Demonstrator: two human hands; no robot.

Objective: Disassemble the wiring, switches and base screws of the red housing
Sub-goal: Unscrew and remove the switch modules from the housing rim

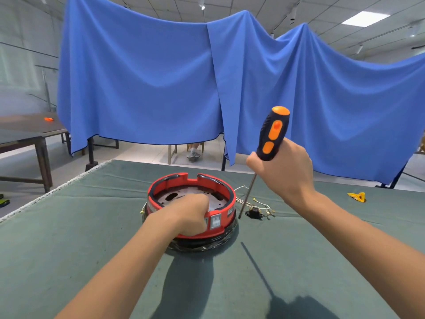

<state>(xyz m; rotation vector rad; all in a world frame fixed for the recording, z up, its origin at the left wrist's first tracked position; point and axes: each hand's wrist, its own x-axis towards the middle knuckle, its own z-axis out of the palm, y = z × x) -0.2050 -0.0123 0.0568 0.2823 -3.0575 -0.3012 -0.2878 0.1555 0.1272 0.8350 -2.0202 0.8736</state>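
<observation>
Housing (192,199) mid-table, 12 o'clock | L hand (190,215) clamps front rim by switch (216,221) | R hand (284,171) fists driver (272,134), tip down at 3 o'clock by loose wires (257,206) | tip: keep shaft vertical, seat tip, brace rim.

Red housing (192,234) with black trim, black-and-orange screwdriver handle (272,133), grey-green table cloth (69,238), blue drape (142,77), yellow scrap (357,196)
</observation>
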